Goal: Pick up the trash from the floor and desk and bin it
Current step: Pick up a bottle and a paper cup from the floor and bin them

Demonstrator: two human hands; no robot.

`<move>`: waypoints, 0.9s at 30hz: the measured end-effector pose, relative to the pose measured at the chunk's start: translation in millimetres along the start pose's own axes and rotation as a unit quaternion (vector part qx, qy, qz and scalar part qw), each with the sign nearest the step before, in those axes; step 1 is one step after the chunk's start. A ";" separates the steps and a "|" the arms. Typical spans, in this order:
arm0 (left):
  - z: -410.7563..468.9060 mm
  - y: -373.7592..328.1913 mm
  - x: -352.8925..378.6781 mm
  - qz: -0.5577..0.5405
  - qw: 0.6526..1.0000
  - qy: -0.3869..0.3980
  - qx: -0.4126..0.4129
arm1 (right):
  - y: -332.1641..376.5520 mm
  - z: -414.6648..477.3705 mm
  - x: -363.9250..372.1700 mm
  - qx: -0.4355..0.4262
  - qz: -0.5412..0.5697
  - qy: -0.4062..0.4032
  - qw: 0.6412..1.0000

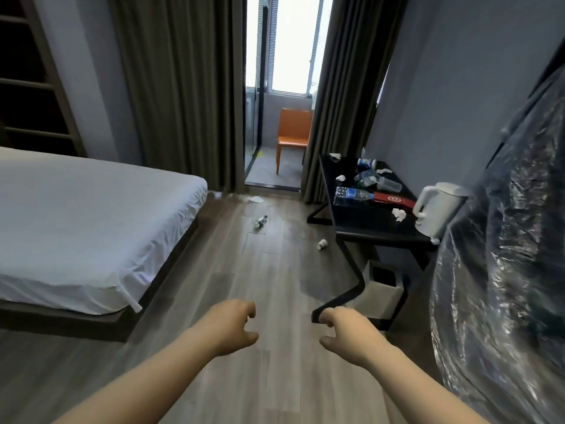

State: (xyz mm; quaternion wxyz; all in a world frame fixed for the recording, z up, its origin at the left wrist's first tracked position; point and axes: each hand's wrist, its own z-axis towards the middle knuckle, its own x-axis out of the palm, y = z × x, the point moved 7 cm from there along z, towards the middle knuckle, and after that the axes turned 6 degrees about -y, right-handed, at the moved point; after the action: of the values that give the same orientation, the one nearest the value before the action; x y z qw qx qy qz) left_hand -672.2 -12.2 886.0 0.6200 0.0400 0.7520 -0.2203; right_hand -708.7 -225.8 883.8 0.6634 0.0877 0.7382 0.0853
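My left hand [235, 325] and my right hand [342, 332] reach out low over the wooden floor, fingers curled and apart, holding nothing. Trash lies far ahead on the floor: a small bottle [260, 222], a white paper cup [322, 244] on its side, and a crumpled paper [255, 199] near the doorway. The black desk [382, 231] at right carries a lying water bottle [354, 194], a clear plastic cup [388, 184], a blue-labelled cup [366, 162] and crumpled tissues [399, 213]. A pale square bin [379, 289] stands under the desk.
A bed [85, 224] with a white sheet fills the left. A white kettle [434, 209] stands on the desk's near end. Something wrapped in shiny plastic [504, 270] bulges at the right. Curtains frame a doorway to a balcony with an orange chair [292, 133].
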 end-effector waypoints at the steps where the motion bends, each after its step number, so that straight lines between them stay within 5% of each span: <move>1: 18.5 11.2 -8.2 0.002 1.000 -0.001 0.000 | 4.1 19.5 -2.6 0.004 0.000 0.001 1.000; 27: 458.1 136.0 -95.6 0.018 0.999 0.027 -0.007 | -33.2 492.3 -12.7 0.023 0.045 0.043 0.998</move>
State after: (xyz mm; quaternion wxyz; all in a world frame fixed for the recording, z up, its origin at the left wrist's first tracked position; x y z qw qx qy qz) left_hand -186.0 -44.0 877.2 0.6039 0.0552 0.7688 -0.2029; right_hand -218.4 -256.4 836.2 0.6244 0.1323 0.7631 0.1018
